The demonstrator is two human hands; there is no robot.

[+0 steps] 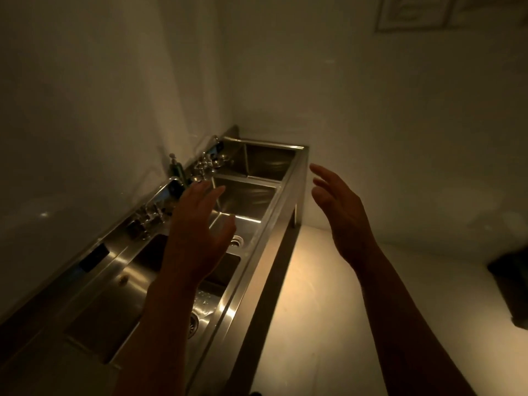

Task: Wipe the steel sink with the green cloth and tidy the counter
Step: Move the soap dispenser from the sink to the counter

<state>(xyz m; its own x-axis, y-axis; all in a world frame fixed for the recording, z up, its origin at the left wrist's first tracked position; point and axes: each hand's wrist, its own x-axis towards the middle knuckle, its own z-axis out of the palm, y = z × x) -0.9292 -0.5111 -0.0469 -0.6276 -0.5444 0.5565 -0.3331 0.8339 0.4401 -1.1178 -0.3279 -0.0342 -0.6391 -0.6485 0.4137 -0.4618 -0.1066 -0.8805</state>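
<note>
A long steel sink (258, 250) with three basins runs along the left wall into the far corner, in dim light. My left hand (197, 227) hovers above the middle basin with fingers spread and relaxed, holding nothing. My right hand (340, 212) is raised to the right of the sink's front rim, over the floor, fingers straight and empty. No green cloth shows in this view. Drains are visible in the middle basin (237, 242) and the near basin (193, 321).
Faucet handles (204, 165) and a dark soap dispenser (175, 167) stand along the sink's back ledge. More taps (148, 217) sit nearer. A dark bin (511, 284) stands on the pale floor at the right. Framed pictures (414, 11) hang on the far wall.
</note>
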